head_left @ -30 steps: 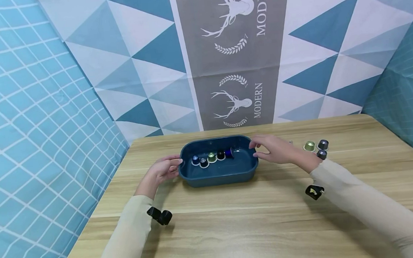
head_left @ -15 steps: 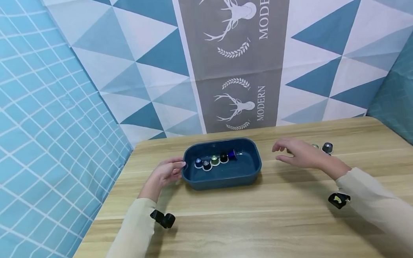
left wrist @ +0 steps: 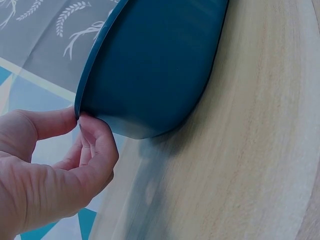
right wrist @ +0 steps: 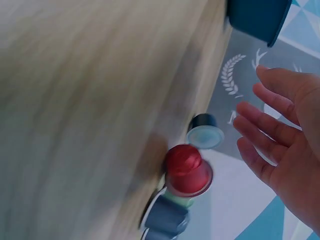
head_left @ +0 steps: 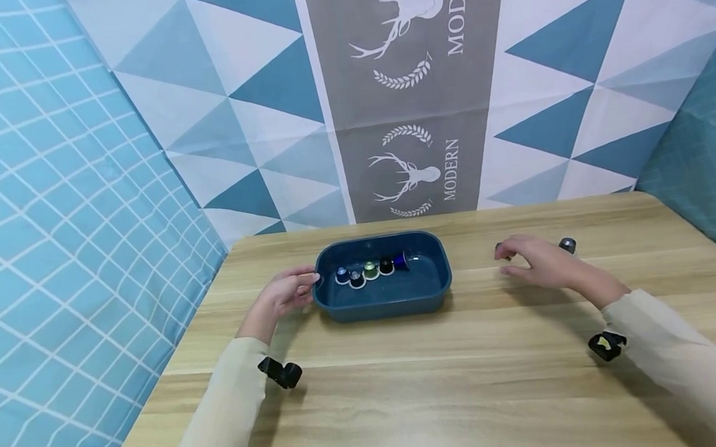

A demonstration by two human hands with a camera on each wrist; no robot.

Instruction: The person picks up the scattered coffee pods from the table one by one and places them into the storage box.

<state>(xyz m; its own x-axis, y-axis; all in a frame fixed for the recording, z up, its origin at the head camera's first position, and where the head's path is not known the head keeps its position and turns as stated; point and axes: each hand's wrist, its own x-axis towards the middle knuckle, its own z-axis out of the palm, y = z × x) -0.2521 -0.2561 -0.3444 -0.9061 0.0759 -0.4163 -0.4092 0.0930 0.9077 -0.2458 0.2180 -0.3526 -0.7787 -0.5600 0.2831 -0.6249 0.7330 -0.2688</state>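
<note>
My left hand (head_left: 287, 293) pinches the left end rim of a dark blue oblong tub (head_left: 387, 304) between thumb and forefinger. The left wrist view shows that pinch close up on the tub (left wrist: 155, 65). Inside the tub sit several coffee capsules: blue (head_left: 343, 274), green (head_left: 370, 270), black (head_left: 386, 265), and a deep blue one lying on its side (head_left: 400, 260). My right hand (head_left: 542, 263) is held over loose capsules right of the tub, fingers loosely bent and holding nothing. Beside it, the right wrist view shows a red capsule (right wrist: 187, 170) and a dark capsule (right wrist: 204, 131).
More loose capsules, one dark blue (right wrist: 167, 216) and a partly hidden green one (right wrist: 181, 199), lie close to the red one. A dark capsule (head_left: 568, 245) shows behind my right hand on the wooden table (head_left: 405, 385). Patterned cloth (head_left: 408, 97) hangs behind the table.
My right hand has left the tub's right end and moved right, over the loose capsules. My left hand stays at the tub's left rim, and the tub's capsules keep their places.
</note>
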